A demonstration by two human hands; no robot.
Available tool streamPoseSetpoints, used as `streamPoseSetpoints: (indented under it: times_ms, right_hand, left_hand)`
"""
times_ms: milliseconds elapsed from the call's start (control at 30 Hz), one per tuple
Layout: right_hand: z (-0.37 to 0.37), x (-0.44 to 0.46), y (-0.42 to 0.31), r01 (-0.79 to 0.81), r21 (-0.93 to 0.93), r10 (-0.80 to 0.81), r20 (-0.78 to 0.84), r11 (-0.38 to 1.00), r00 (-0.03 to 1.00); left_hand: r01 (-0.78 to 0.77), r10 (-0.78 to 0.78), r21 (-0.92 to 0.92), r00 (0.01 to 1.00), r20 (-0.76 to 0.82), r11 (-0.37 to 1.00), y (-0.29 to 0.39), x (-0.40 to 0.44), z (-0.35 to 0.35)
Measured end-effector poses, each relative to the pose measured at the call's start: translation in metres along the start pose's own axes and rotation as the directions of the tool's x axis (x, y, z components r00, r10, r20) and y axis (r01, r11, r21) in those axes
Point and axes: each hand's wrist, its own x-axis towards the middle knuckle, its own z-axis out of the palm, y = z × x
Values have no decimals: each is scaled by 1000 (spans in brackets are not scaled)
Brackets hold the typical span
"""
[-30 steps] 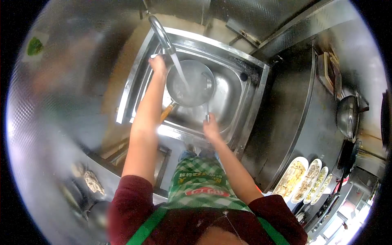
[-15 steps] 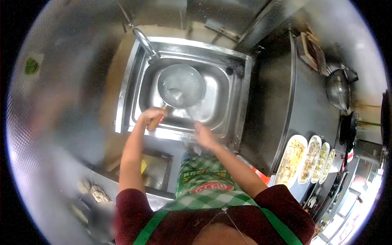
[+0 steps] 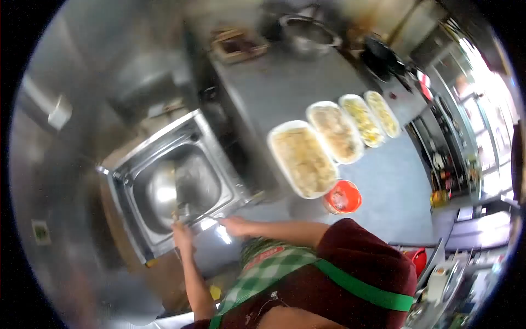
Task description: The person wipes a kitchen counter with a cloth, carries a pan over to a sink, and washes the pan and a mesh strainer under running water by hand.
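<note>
My left hand (image 3: 183,237) is closed on the handle of a pan at the sink's front edge. The pan (image 3: 163,193) is blurred over the left of the metal sink basin (image 3: 204,178); it looks tilted, and its contents cannot be made out. My right hand (image 3: 235,226) grips the thin handle of a ladle, to the right of my left hand. The ladle's head (image 3: 185,210) is near the front rim of the sink, close to the pan's handle. The faucet (image 3: 108,171) is at the sink's left corner.
On the counter (image 3: 383,175) to the right stand several white oval dishes of food, the largest dish (image 3: 304,159) nearest the sink. An orange tub (image 3: 343,197) is beside it. Further back are a metal pot (image 3: 309,35), a wooden-framed tray (image 3: 238,46) and a dark wok (image 3: 379,55).
The view has swung right, toward the counter. My left hand went from the faucet to the pan's handle. The pan, earlier upright with water in it, now looks tilted; the ladle is out near the sink's front rim.
</note>
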Motion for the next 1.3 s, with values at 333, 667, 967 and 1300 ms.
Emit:
streamPoseSetpoints:
  times_ms: [333,667,967,1300]
  right_hand:
    - [20,-79,138,309,-332,-409,-297,891,863]
    - [56,-210,210,336,-518,-603,-530,787,595]
    - [136,-380,256,-24,-192,-87,-546,981,834]
    - [182,-537,404,-181,-15,146,-530,983,835]
  left_hand:
    - [-69,221,482,938,-267,874,25,-90,19]
    - [34,67,227,905,-420,973,49,-177,41]
    - [-180,155,-374,983,-97,910,11,-332,110]
    - [190,106,-396,781,615,898,152,-494,193]
